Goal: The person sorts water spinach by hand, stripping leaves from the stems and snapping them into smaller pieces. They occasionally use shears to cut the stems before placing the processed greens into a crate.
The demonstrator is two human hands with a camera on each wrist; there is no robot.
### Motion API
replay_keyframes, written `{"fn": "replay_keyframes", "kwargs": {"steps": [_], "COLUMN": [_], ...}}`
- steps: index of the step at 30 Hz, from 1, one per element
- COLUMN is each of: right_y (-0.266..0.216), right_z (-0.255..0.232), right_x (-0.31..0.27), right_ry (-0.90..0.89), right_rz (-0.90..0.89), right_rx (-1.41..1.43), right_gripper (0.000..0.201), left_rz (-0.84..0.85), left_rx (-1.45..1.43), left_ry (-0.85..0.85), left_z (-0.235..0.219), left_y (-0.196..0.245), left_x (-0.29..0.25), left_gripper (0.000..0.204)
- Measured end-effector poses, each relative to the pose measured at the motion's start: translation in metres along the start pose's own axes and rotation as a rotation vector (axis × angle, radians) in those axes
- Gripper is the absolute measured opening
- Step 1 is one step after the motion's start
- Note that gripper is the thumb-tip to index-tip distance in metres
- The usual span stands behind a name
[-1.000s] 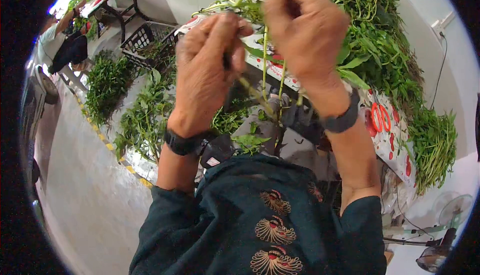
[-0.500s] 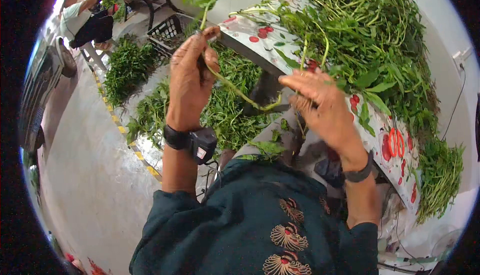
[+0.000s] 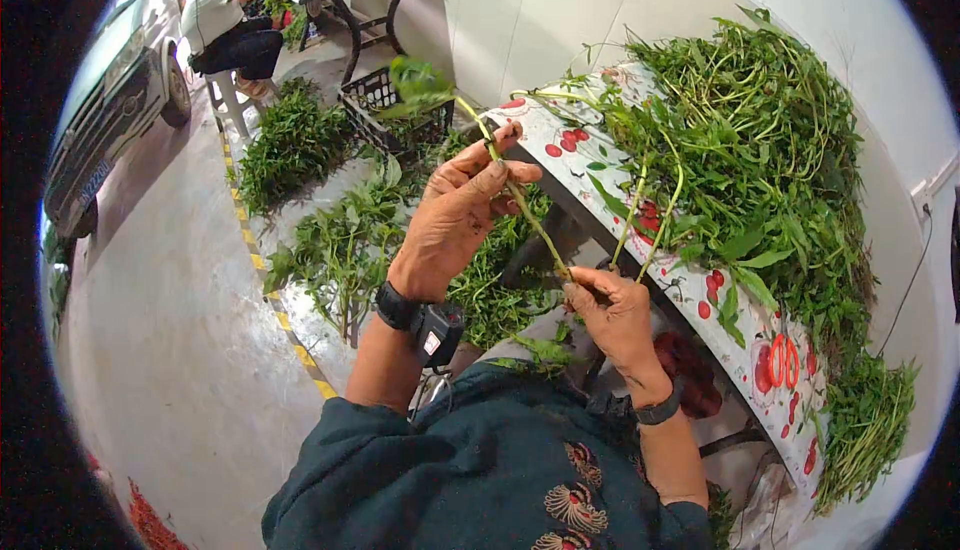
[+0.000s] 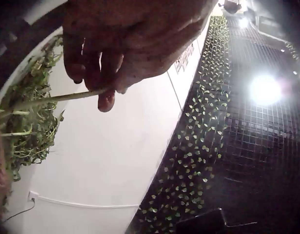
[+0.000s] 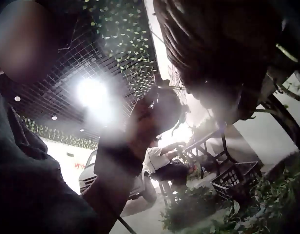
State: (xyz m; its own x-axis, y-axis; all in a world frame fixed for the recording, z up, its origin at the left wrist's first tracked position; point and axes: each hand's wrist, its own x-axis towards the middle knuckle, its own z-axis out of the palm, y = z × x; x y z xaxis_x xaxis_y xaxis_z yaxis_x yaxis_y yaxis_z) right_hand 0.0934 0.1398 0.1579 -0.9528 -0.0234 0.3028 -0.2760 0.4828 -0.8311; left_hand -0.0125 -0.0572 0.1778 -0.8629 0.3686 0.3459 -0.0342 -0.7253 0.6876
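Observation:
In the head view my left hand (image 3: 445, 225) pinches a long green stem (image 3: 541, 233) between thumb and fingers. Its leafy tip (image 3: 415, 85) is blurred and sticks out beyond that hand, up and to the left. At the stem's lower end, the thumb and fingertips of my right hand (image 3: 622, 328) grip it, so it stretches slanting between both hands. The left wrist view shows the same stem (image 4: 57, 99) running under the left fingers. Two more stems (image 3: 632, 212) reach over the table edge close above my right hand. Shadow hides the right fingers in the right wrist view.
A large heap of leafy stems (image 3: 740, 150) covers much of the patterned table (image 3: 580, 175). Orange-handled scissors (image 3: 778, 362) lie near its front edge. Green piles (image 3: 290, 145) and a black crate (image 3: 365, 125) stand on the floor, with a seated person (image 3: 225, 25) beyond.
Both hands have come down from higher up. The right hand was apart from the left hand's stem half a second ago and now grips its lower end. The stem has straightened.

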Motion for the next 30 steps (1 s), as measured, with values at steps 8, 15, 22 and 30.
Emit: {"fn": "replay_keyframes", "kwargs": {"steps": [8,15,22,30], "right_y": [0.017,0.018,0.006,0.007], "right_z": [0.002,-0.005,-0.011,-0.011], "right_x": [-0.008,-0.01,-0.004,-0.008], "right_ry": [0.102,-0.006,-0.273,-0.224], "right_rz": [0.083,0.094,0.202,0.313], "right_rx": [0.179,0.066,0.473,0.622], "right_gripper": [0.02,0.024,0.033,0.028], "left_rz": [-0.028,0.027,0.142,0.166], "left_rx": [-0.025,0.122,0.161,0.185], "left_ry": [-0.034,0.048,0.127,0.21], "left_z": [0.0,-0.003,-0.015,-0.016], "left_y": [0.0,-0.003,0.002,0.002], "left_x": [-0.002,0.0,0.004,-0.003], "left_gripper": [0.048,0.048,0.043,0.035]}}
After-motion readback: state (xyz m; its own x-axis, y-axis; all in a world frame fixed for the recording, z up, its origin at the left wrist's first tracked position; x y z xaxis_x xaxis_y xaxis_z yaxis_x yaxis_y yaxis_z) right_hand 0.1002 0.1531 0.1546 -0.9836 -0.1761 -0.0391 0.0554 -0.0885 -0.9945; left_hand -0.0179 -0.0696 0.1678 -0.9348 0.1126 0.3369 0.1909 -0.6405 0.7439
